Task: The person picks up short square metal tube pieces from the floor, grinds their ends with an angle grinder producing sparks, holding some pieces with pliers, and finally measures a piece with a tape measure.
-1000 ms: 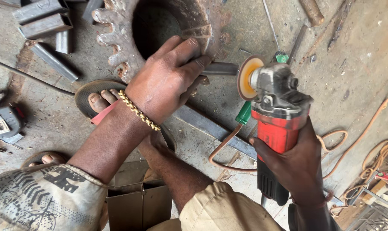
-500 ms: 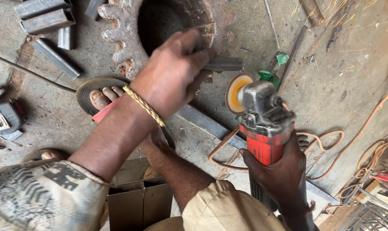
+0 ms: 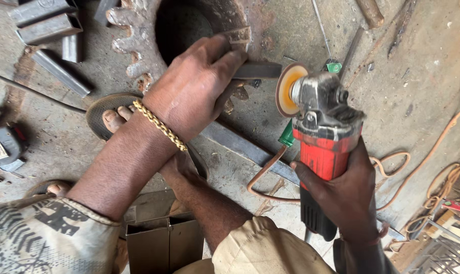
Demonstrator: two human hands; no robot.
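Rough concrete floor (image 3: pixel 423 76) carries scrap steel. Left hand (image 3: pixel 194 89), grip clamped on a short steel bar (image 3: pixel 258 70), steadies it so its free end meets the grinder disc (image 3: pixel 286 90); right hand (image 3: pixel 341 187), grip wrapped round the red angle grinder (image 3: pixel 324 137), aims it.

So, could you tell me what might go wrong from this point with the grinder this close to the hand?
The left hand holds the short metal bar bare, right beside the grinder's disc; a slip or kickback could likely cut the fingers. The right hand alone grips the angle grinder, so control may be weak. The sandalled foot lies close below, open to sparks or a dropped piece.
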